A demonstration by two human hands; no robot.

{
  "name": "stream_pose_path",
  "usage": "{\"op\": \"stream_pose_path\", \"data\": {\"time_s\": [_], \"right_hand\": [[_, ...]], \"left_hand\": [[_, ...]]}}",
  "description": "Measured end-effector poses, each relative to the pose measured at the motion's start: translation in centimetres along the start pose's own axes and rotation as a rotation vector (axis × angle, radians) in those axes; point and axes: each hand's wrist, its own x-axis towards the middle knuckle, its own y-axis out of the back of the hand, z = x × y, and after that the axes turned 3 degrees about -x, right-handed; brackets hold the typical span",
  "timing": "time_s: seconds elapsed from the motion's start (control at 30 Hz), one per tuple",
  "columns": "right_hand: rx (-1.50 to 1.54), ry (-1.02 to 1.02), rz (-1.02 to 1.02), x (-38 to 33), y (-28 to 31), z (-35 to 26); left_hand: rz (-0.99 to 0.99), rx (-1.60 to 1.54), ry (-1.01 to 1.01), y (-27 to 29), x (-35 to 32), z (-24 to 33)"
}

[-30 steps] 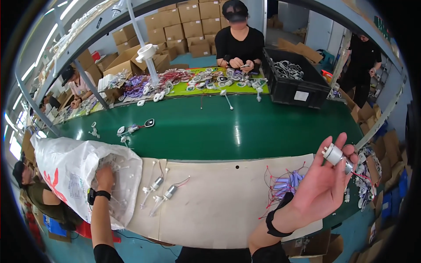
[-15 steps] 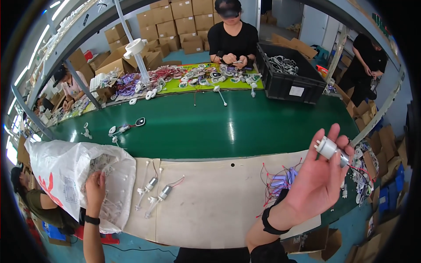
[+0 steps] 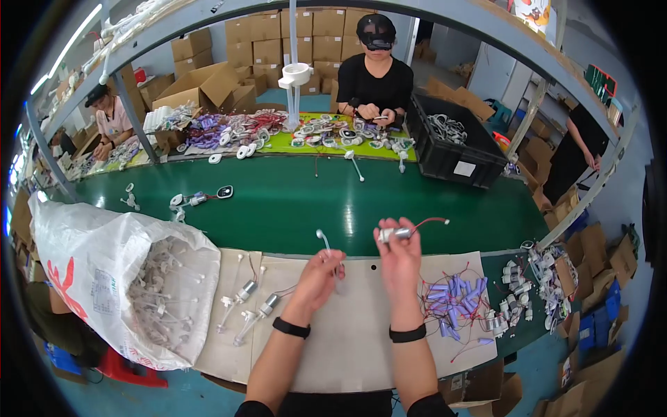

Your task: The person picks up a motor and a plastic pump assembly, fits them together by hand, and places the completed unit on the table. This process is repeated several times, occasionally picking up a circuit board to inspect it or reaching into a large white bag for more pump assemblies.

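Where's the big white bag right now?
In the head view, the white bag lies on the person's left, its open mouth facing right, beside two silver motors on the beige board.

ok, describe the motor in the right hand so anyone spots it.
Find the dark green work surface with a beige sheet along its near side. Seen just above that sheet's far edge, the right hand holds a silver-and-white motor. Unlike the two motors lying on the sheet's left, it is held up, red wires trailing right.
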Motion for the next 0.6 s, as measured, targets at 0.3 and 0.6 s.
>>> {"op": "stream_pose_path", "data": {"time_s": [0.3, 0.6], "right_hand": [[-0.127, -0.237, -0.086, -3.4, 0.7, 3.4], [0.053, -0.286, -0.094, -3.8, 1.1, 3.2]], "left_hand": [[-0.009, 0.396, 0.062, 0.0, -2.4, 0.7], [0.013, 0.488, -0.033, 0.3, -2.5, 1.5]]}}
